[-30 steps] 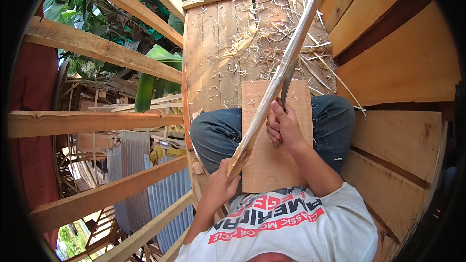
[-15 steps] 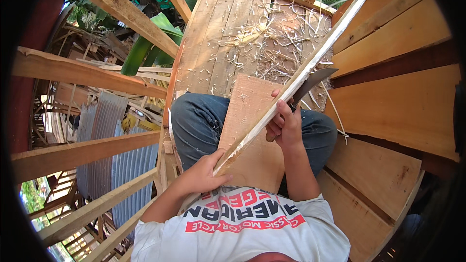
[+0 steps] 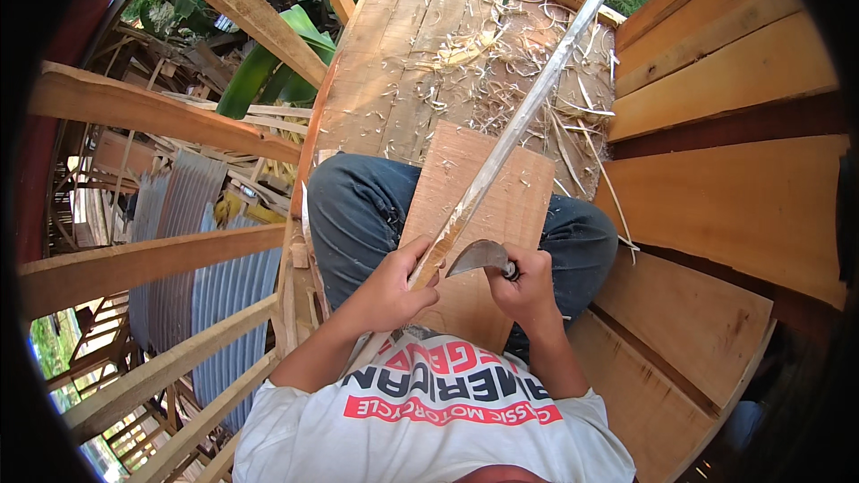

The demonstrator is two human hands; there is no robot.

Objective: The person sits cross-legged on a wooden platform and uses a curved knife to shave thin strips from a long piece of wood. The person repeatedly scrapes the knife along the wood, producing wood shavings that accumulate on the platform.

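My left hand (image 3: 400, 283) is closed around the near end of a long pale wooden strip (image 3: 519, 125), which slants up and away to the right. In my right hand (image 3: 524, 286) is the handle of a knife with a curved, hooked blade (image 3: 480, 256). The blade points left, close to the strip's near end; whether it touches the wood I cannot tell. Beneath both lies a flat wooden board (image 3: 488, 188), resting across my lap between my knees.
Curly shavings (image 3: 474, 54) litter the plank floor (image 3: 367, 80) ahead. Wooden rails (image 3: 161, 250) run along the left, with corrugated sheets (image 3: 233, 313) and scrap wood (image 3: 116, 161) beyond them. A plank wall (image 3: 725, 206) stands on the right.
My right hand and the knife have come down toward me, off the middle of the strip. The blade has turned to point left. The strip's far end has swung left and stands steeper.
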